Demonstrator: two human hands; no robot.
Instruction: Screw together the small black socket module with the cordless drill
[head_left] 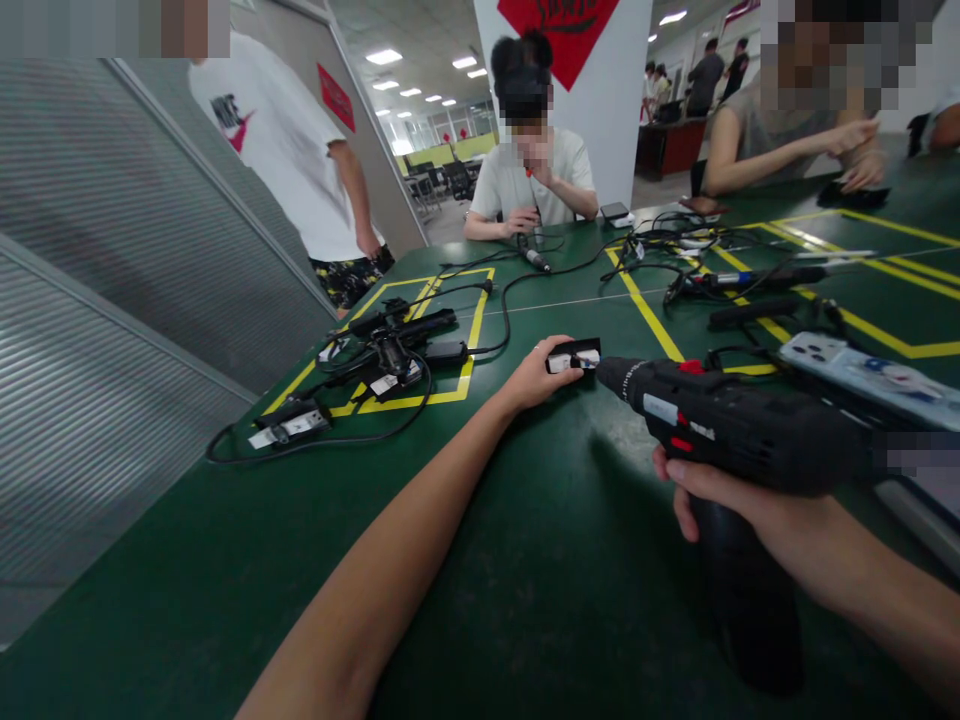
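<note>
My right hand [701,490] is wrapped round the grip of a black cordless drill [739,420] with red buttons, its chuck pointing left. The chuck tip sits right beside a small black block with white labels [574,356]. My left hand [534,378] reaches across the green table [525,560] and pinches that block at its left end, holding it against the table top.
A heap of black adapters and cables [379,355] lies inside a yellow-taped square at left. More cables and tools [742,280] and a phone [862,370] lie at right. People sit across the table [529,170]; one person stands at the left [300,160].
</note>
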